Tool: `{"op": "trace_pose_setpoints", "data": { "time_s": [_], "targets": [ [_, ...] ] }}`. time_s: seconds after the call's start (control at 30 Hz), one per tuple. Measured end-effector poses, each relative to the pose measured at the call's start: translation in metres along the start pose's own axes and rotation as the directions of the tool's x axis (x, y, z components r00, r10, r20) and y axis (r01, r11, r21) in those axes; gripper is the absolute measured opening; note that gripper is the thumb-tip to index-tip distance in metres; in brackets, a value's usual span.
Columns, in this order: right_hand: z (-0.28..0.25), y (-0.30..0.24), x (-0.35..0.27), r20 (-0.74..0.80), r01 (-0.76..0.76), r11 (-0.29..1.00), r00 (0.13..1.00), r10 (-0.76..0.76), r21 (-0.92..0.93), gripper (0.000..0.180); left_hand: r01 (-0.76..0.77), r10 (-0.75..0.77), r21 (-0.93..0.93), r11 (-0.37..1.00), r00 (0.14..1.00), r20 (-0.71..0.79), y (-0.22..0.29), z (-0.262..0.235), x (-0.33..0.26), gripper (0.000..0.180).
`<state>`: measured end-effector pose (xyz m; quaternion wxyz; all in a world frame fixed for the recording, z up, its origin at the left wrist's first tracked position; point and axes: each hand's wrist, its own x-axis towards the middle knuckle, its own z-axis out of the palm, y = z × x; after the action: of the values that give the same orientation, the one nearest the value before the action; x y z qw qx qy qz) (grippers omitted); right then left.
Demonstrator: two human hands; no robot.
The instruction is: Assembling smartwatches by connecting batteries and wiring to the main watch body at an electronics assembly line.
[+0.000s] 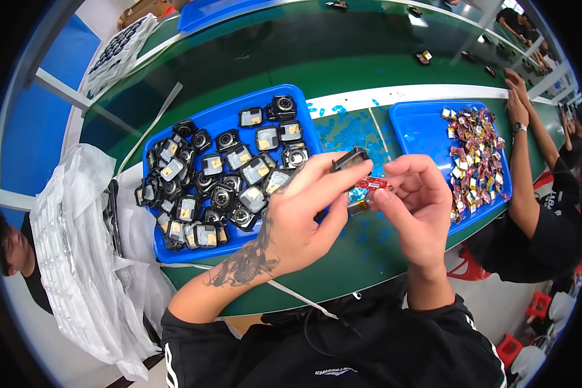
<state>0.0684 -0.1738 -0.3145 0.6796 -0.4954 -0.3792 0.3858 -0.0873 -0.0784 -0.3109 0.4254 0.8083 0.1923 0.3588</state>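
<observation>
Right of case tray: my left grip clamps black casing, right grip pinches red board; yanking could tear it.

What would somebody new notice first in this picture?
Probably the big blue tray crowded with black watch-like cases, left of center. In the middle, the left hand holds a black case, and the right hand is at a small red board. Farther right, another blue tray holds a heap of small colorful pieces.

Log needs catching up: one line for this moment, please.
left hand: holding black casing; right hand: at red circuit board; left blue tray: black casings; right blue tray: red-yellow pieces
</observation>
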Motion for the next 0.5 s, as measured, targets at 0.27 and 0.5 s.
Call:
{"op": "trace_pose_setpoints", "data": {
  "time_s": [0.27,0.5],
  "targets": [
    [-0.007,-0.008,0.000,0.104,-0.042,0.999,0.994,0.044,-0.029,0.016,-0.205,0.212,0.246,0.948,0.977,-0.002,-0.008,-0.003,0.006,0.031],
    [-0.023,-0.009,0.014,0.233,0.071,0.989,0.972,-0.039,-0.131,0.012,0.140,-0.126,-0.058,0.988,0.972,0.197,-0.004,-0.010,0.004,0.020]
  ]
}}
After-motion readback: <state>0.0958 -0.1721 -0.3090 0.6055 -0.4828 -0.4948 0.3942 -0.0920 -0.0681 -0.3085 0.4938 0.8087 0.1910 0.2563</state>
